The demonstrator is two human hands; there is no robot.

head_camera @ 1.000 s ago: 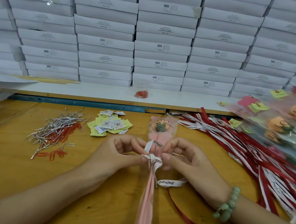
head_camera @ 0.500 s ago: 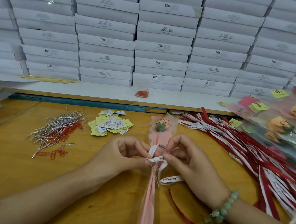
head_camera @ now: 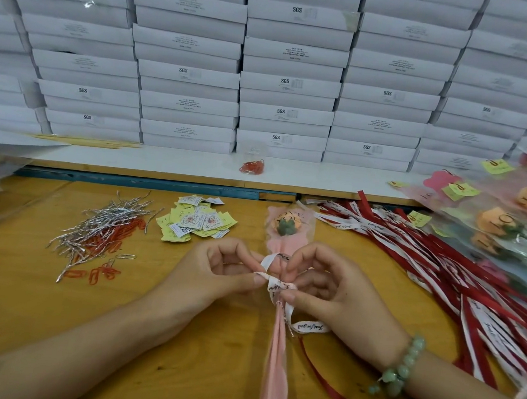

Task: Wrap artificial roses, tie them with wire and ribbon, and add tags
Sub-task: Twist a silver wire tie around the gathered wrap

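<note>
Work item: one wrapped rose lies on the table at centre. Its orange bloom points away from the person and its pink wrapped stem runs toward the near edge.
Ribbon: a white printed ribbon is looped round the wrap just below the bloom. One tail hangs down to the right of the stem, with its lettering visible.
Left hand: fingers curled, with thumb and forefinger pinching the left side of the ribbon at the knot.
Right hand: fingers curled, with the fingertips gripping the ribbon on the right side of the knot. A green bead bracelet sits on the wrist.
Hand relation: both hands meet at the knot, one on each side of the stem.
Wire stock: a loose heap of silver wire ties lies left of centre, over and beside red paper clips.
Tag stock: a pile of tags, yellow and white, lies between the wire heap and the bloom.
Ribbon stock: a spread of red and white ribbons lies to the right of the hands. One red ribbon trails under the right wrist.
Finished roses: these are stacked at the far right and carry yellow tags.
Background: stacked white boxes stand on a white shelf. A small clear bag of red clips lies on the shelf.
</note>
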